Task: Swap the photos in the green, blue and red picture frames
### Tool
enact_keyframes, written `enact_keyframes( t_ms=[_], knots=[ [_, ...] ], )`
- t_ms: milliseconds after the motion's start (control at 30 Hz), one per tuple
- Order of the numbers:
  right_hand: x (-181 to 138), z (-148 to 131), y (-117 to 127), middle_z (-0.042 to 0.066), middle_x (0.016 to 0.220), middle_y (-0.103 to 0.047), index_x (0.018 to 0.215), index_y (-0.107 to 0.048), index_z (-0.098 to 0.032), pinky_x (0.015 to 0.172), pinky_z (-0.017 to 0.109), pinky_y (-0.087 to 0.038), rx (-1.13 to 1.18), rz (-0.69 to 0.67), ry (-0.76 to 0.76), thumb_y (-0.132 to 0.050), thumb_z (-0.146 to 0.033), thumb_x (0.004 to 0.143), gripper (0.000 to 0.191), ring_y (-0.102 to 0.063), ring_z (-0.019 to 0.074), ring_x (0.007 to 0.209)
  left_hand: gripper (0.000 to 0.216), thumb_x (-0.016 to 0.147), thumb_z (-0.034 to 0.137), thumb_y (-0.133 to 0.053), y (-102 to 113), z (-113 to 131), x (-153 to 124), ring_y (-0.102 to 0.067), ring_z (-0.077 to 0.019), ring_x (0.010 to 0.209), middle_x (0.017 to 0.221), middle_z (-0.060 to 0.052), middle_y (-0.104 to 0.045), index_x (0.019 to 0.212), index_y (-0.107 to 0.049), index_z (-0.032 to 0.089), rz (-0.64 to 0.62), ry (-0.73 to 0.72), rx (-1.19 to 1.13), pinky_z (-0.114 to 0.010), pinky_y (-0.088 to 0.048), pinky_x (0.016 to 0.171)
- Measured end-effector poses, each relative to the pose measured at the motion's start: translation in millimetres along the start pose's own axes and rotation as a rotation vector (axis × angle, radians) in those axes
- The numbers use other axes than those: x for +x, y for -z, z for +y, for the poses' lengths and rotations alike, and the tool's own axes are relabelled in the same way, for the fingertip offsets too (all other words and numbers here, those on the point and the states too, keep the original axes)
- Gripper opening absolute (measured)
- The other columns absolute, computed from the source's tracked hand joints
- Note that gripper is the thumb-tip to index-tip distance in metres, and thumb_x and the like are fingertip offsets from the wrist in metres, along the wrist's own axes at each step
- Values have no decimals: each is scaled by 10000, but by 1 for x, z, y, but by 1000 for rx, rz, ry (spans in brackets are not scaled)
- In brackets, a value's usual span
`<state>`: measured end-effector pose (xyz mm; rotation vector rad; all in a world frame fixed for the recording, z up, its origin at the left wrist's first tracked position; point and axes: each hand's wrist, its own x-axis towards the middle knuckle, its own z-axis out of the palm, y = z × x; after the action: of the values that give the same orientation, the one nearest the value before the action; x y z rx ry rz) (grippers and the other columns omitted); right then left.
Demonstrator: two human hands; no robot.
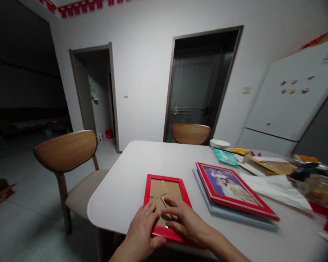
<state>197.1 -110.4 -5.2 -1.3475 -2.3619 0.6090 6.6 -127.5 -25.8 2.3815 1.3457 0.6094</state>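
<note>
A red picture frame (184, 191) lies face down on the white table (120, 189) in front of me, showing its brown backing board (156, 186). Small metal clips sit along the edges of the board, and a thin slit outlines part of its middle. My left hand (144, 226) rests on the frame's lower left side, fingers stretched out. Over the lower part of the board, my right hand (184, 220) has its fingers apart and slightly bent, the thumb close to the bottom clip (166, 225). Whether its fingertips press on the board is hard to see.
To the right, another red frame (235, 183) with a photo lies on a light blue frame (243, 218). Beyond are white paper (276, 189), a teal packet (225, 156), a white bowl (220, 144) and assorted clutter. Wooden chairs (68, 151) stand at the left and far side.
</note>
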Motion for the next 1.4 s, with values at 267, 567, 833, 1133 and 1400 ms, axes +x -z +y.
enact_keyframes(
  t_ms=[267, 567, 833, 1133, 1400],
  knots=[
    [8, -13, -9, 56, 1088, -526, 761, -659, -229, 888, 328, -337, -20, 139, 28, -502, -210, 696, 171, -443, 191, 1041, 642, 560, 282, -677, -7, 1, 2, -360, -274, 1164, 1236, -150, -442, 1146, -465, 127, 22, 31, 11, -454, -259, 981],
    [4, 23, 14, 81, 932, -604, 847, -644, -163, 826, 279, -349, -248, 195, -201, -401, -130, 693, 290, -497, 191, 914, 628, 542, 281, -698, -4, 5, 0, -369, -292, 1154, 1214, -171, -460, 1112, -490, 118, 35, 22, -27, -464, -268, 973],
    [18, 29, 12, 77, 809, -606, 735, -625, -165, 647, 224, -351, -291, 231, -255, -363, -126, 703, 267, -531, 159, 755, 563, 513, 243, -715, -3, 5, -1, -394, -292, 1136, 1184, -148, -497, 1037, -534, 141, 46, 22, -42, -459, -266, 975],
    [22, 32, 8, 61, 834, -587, 757, -603, -184, 625, 221, -343, -356, 239, -260, -367, -150, 743, 240, -540, 146, 723, 632, 485, 255, -737, -6, -2, -3, -411, -296, 1121, 1163, -147, -516, 1070, -524, 142, 56, 11, -98, -453, -288, 965],
    [49, -12, -13, 53, 816, -596, 741, -630, -186, 709, 242, -342, -335, 234, -74, -401, -264, 778, 245, -508, 161, 809, 516, 513, 231, -708, -7, 2, -3, -404, -288, 1128, 1189, -131, -497, 1002, -564, 155, 67, 10, -90, -459, -287, 966]
  ],
)
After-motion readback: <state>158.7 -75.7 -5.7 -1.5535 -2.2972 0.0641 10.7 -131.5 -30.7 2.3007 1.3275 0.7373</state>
